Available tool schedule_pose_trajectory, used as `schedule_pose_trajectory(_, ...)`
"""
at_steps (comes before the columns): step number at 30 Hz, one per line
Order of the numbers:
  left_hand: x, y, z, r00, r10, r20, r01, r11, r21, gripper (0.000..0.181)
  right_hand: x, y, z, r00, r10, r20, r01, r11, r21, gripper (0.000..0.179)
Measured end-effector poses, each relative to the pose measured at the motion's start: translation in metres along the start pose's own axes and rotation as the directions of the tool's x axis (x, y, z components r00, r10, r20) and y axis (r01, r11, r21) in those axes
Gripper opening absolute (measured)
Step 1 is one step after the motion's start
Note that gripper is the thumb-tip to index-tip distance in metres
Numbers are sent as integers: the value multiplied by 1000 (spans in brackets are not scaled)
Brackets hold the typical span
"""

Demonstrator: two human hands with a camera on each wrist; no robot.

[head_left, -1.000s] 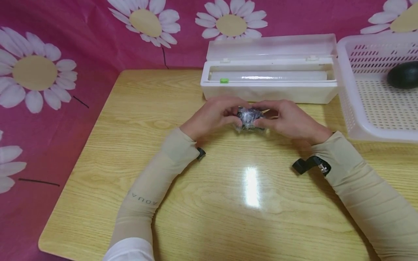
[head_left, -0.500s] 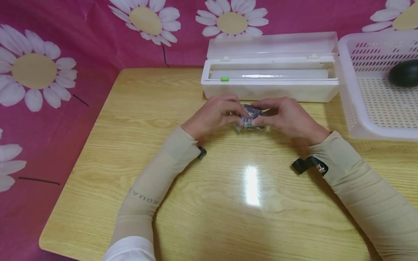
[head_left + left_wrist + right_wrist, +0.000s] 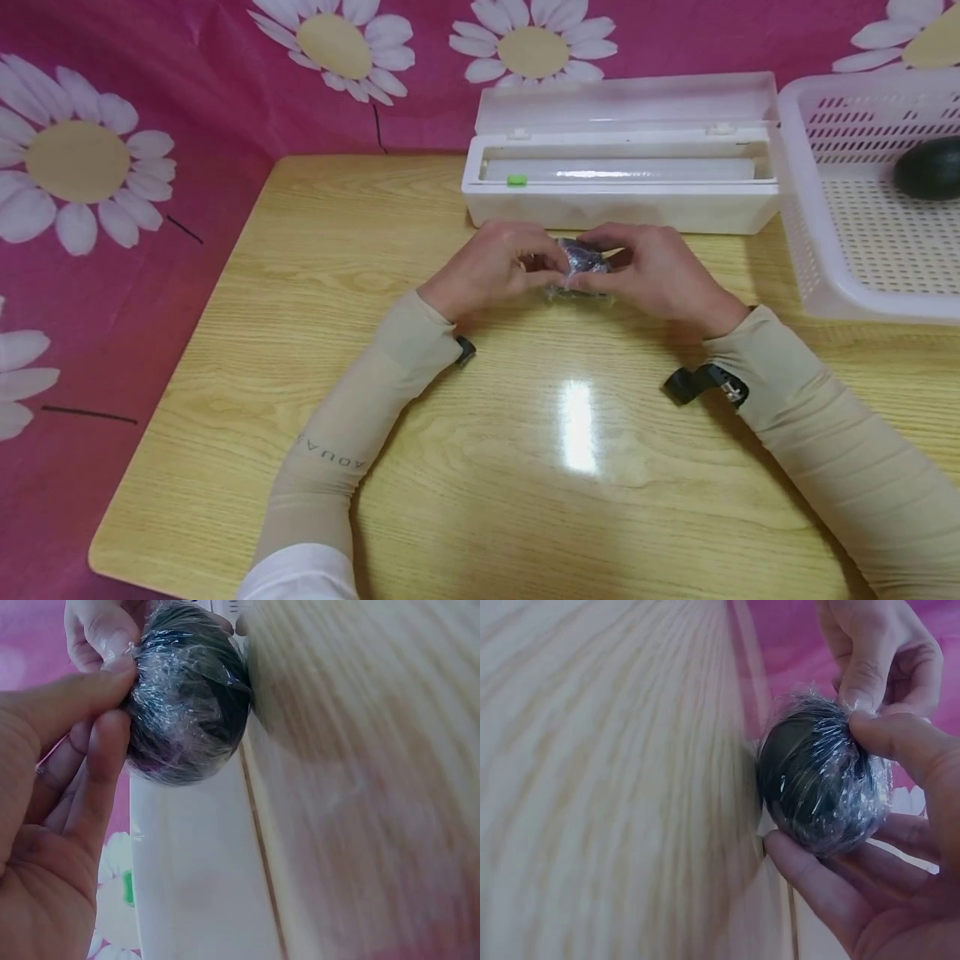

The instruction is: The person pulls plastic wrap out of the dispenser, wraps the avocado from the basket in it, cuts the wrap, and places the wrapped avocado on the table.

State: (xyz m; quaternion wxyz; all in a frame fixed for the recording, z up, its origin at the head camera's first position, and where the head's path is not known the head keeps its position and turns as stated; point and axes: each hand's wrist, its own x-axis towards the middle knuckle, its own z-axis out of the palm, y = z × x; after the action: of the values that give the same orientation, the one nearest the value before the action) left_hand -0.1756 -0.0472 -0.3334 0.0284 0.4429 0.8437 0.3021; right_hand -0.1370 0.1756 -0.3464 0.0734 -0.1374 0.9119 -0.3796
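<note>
A dark, rounded thing wrapped in crinkled cling film [image 3: 583,255] sits low over the table between both hands. Its film looks bunched at the top in the right wrist view, where the wrapped ball [image 3: 810,784] shows dark green to black. My left hand [image 3: 498,265] pinches the gathered film between thumb and forefinger. From the other side my right hand [image 3: 667,273] holds the ball, thumb pressing on the bunched film and fingers round the far side. In the left wrist view the wrapped ball [image 3: 191,712] has glossy, folded film all over.
Behind the hands stands a white cling film dispenser [image 3: 622,208], its lid raised, with a roll inside and a green slider [image 3: 517,180]. To its right, a white perforated basket [image 3: 825,292] holds a dark oval object [image 3: 930,169]. Flowered pink cloth [image 3: 225,75] hangs behind the table.
My left fingers have shifted from the ball's side onto the film at its top and now pinch there, meeting the right thumb. The ball has turned a little between the hands.
</note>
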Motion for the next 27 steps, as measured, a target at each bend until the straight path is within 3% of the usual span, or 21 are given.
schedule_pose_trajectory(4, -1, 2, -2, 999, 2, 43, -1, 1000, -20, 11, 1, -1, 0, 1000, 23, 4, -23, 1000, -7, 51)
schedule_pose_trajectory(8, -1, 3, -5, 994, -22, 109, 26, 999, -34, 25, 2, -1, 0, 999, 38, 3, -38, 999, -13, 51)
schedule_pose_trajectory(13, -1, 4, -2, 988, -28, 153, 27, 1000, 7, 30, 3, 1, -1, 999, 45, 3, -45, 999, -9, 51)
schedule_pose_trajectory(19, -2, 3, 1, 995, 57, 76, -60, 997, 42, 15, 2, 1, 0, 999, 34, 12, -34, 999, 5, 49)
schedule_pose_trajectory(27, -2, 1, 2, 993, 117, 36, -118, 992, 35, 17, 2, 1, -1, 999, -42, -1, 42, 998, -44, 51)
